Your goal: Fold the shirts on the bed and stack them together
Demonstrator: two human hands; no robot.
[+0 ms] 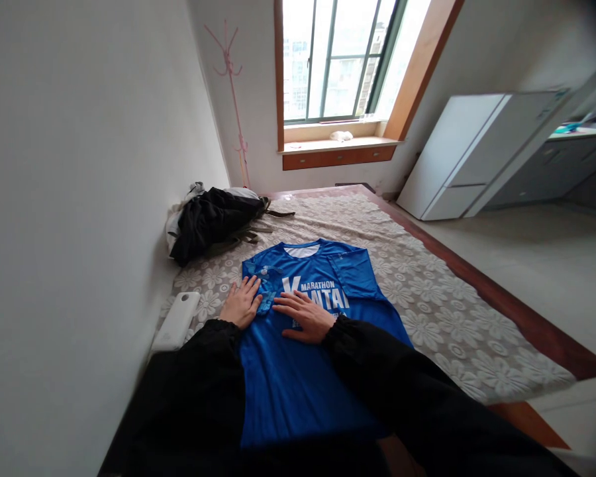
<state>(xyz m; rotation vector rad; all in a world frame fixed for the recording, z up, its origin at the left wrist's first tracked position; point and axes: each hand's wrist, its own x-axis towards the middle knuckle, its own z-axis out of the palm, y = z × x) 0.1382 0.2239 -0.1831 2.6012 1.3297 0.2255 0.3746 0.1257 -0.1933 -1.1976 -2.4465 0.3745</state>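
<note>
A blue T-shirt [288,377] with white lettering lies spread out, front side up, its neckline pointing away from me. Both of its sleeves are folded inward over the chest. My left hand [242,303] rests flat on the shirt's left edge beside the folded left sleeve, fingers stretched out. On the middle of the chest lies my right hand [308,317], also flat with fingers apart, covering part of the lettering. Neither hand grips the cloth. The shirt's lower end runs toward my body, where my dark sleeves hide some of it.
A floral cloth [457,331] covers the wooden surface under the shirt. A black and white bag or garment with straps [218,222] lies at the back left. Beside the left wall sits a white rectangular object [177,321]. A pink coat stand [236,106] and a white fridge [461,156] stand beyond.
</note>
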